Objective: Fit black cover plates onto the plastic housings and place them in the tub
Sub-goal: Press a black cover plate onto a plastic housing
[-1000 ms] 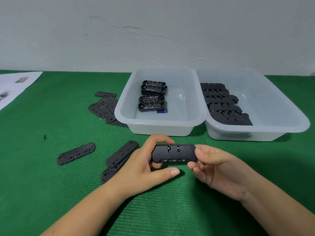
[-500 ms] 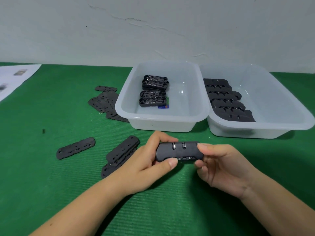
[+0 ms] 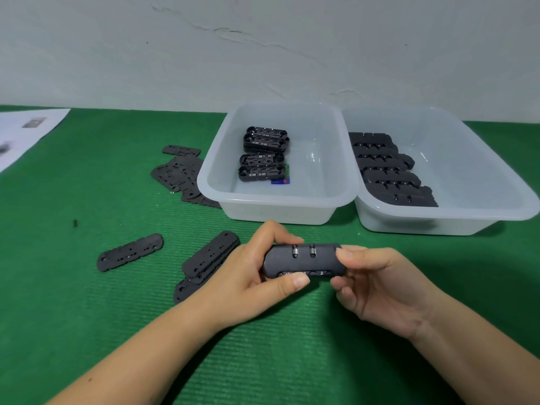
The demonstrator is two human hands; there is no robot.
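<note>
Both hands hold one black plastic housing (image 3: 302,260) just above the green mat, in front of the tubs. My left hand (image 3: 248,273) grips its left end, thumb along the lower edge and fingers over the top. My right hand (image 3: 377,283) pinches its right end. Two small metal wheels and number dials show on the housing. The left tub (image 3: 274,200) holds several open housings (image 3: 264,153). The right tub (image 3: 467,211) holds a row of closed housings (image 3: 385,168). Loose black cover plates lie left of my hands: a stack (image 3: 209,257) and a single plate (image 3: 130,251).
A pile of cover plates (image 3: 181,173) lies against the left tub's left side. A white printed sheet (image 3: 26,133) lies at the far left on the green mat (image 3: 87,317). A white wall rises behind the table.
Both hands kept their hold on the housing; my left thumb slid along its lower edge. The view shifted slightly.
</note>
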